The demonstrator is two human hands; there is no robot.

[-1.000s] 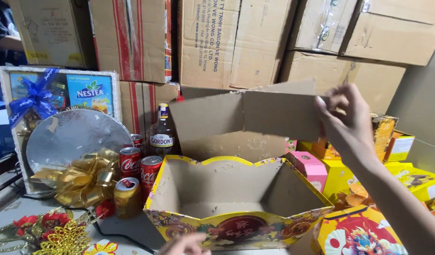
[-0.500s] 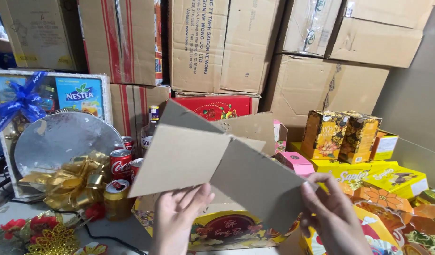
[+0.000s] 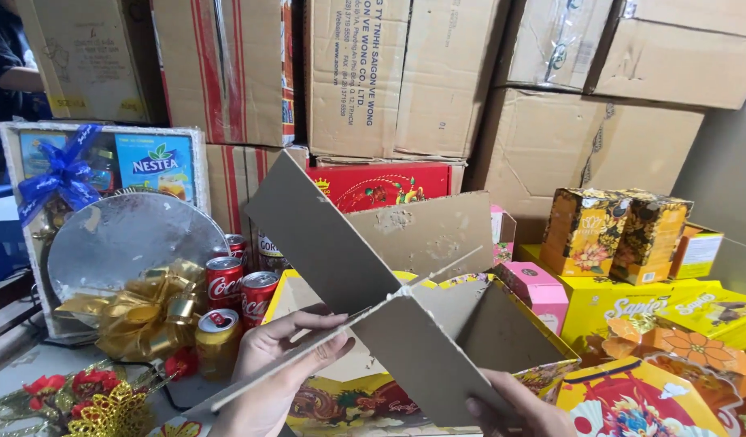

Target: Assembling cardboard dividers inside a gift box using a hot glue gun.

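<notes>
Cardboard divider (image 3: 365, 267) now crossed open, lower than before, left hand (image 3: 280, 368) and right hand (image 3: 514, 405) both gripping it.

Left of the hands stand red soda cans (image 3: 245, 293) and a gold can (image 3: 216, 340), with a gold ribbon bow (image 3: 142, 311) and a round silver tray (image 3: 134, 243) beyond them. Right of the hands lie a pink box (image 3: 539, 290) and yellow boxes (image 3: 632, 303). Behind, brown cartons (image 3: 389, 73) are stacked high.
</notes>
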